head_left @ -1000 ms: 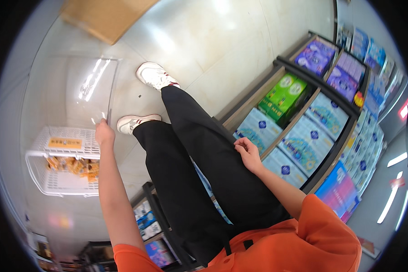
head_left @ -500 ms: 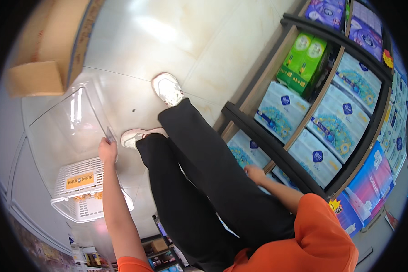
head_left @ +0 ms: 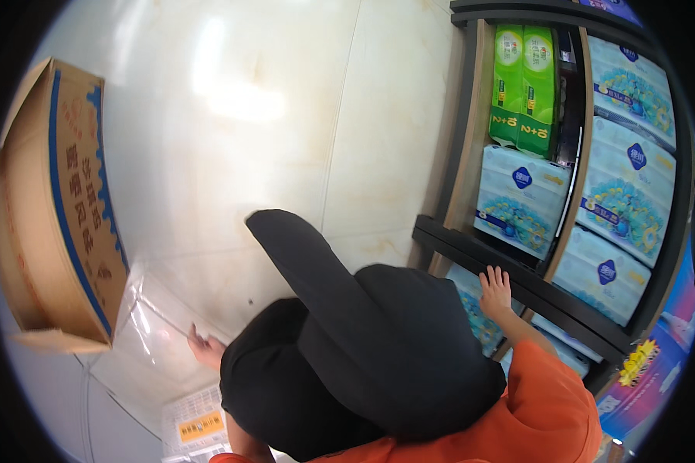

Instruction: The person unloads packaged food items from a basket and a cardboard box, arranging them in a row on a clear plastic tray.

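Observation:
My right hand (head_left: 496,290) reaches to the black front rail (head_left: 529,282) of a shelf unit, its fingers spread and lying against the rail. Behind that rail stand pale blue packs of tissue paper (head_left: 521,197) with a blue flower print. My left hand (head_left: 205,347) is low at the left, beside my bent knee, its fingers apart and nothing visible in them. Close by it is a clear plastic panel (head_left: 143,328). A white perforated basket (head_left: 189,405) with an orange label is below that hand, partly hidden by my leg and arm.
A large open cardboard carton (head_left: 85,208) stands on the left of the shiny tiled floor (head_left: 286,139). Bright green tissue packs (head_left: 523,89) fill the shelf's far compartment. More blue packs (head_left: 629,189) lie in the right-hand compartments, with a yellow starburst tag (head_left: 639,363) at the corner.
My legs have bent from standing to a crouch, and the view has turned and come lower. My right hand has moved from beside my thigh onto the shelf rail. My left hand's fingers have spread.

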The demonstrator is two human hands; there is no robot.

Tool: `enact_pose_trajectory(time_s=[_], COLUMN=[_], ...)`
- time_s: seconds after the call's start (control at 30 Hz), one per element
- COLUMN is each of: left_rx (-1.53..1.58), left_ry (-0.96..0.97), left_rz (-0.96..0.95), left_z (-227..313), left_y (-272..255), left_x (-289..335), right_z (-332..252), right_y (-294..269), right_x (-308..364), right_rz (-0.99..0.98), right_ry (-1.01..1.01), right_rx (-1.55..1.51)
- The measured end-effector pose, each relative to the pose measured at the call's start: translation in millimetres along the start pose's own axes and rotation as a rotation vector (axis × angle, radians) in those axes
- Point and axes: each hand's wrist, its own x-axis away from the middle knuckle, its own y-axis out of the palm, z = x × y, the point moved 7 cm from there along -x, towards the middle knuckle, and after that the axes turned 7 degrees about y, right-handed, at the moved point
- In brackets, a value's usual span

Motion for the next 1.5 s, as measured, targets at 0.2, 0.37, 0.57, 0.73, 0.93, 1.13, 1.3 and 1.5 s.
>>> enact_pose_trajectory(time_s=[0.2,0.37,0.57,0.73,0.93,1.13,1.3,1.5], left_rx=[0.086,0.092,0.024,-0.11,-0.284,-0.329,-0.194,-0.19], left_ry=[-0.098,-0.125,-0.046,0.155,0.057,0.035,0.073,0.153], left_rz=[-0.055,-0.045,0.056,-0.08,-0.348,-0.261,-0.014,-0.025], left_z=[-8.8,-12.9,-15.1,33.9,42.8,34.7,36.0,32.4], left_y=[9.2,-4.1,-10.8,-15.2,-30.2,-15.9,-15.6,-15.4], left_x=[-9.1,-4.0,0.1,-1.3,11.8,20.4,24.7,23.3], right_z=[-42.4,-101.4,-148.2,-230.7,-397.7,-499.2,-521.0,-537.8], right_y=[13.2,-54.9,-322.5,-482.2,-605.4,-633.2,-634.9,-669.1], right_x=[-93.3,-173.9,-162.3,-124.5,55.9,63.1,83.8,107.6], right_rz=[0.4,0.106,0.526,0.955,1.491,1.409,1.276,0.968], right_ry=[0.277,0.125,-0.472,-0.941,-1.512,-1.379,-1.27,-1.327], right_rx=[-0.152,-0.697,-0.704,-0.405,-0.055,0.188,0.408,0.161])
